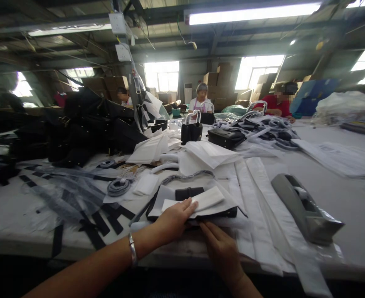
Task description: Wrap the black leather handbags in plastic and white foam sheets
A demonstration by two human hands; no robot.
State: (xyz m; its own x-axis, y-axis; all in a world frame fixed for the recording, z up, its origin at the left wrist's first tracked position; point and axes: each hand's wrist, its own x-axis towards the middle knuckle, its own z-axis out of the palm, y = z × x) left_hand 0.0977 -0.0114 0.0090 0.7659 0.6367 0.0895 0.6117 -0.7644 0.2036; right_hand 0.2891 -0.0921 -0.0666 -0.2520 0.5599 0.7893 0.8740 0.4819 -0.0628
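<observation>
A black handbag (231,212) lies flat at the table's near edge, with a wrapped grey handle (188,174) stretched out behind it. White sheeting (163,194) covers part of the bag, and a folded strip of white paper (211,198) rests on top. My left hand (176,217), a bracelet on its wrist, presses that paper onto the bag with curled fingers. At the bag's front edge, my right hand (221,244) has its fingers together and touching the rim. Its thumb and the bag's underside are hidden.
Right of the bag lie long white strips (259,207) and a grey tape dispenser (306,207). Black straps in clear plastic (76,198) and a coiled grey cord (119,187) are to the left. Black bags (89,124) pile up behind; people (201,101) sit across the table.
</observation>
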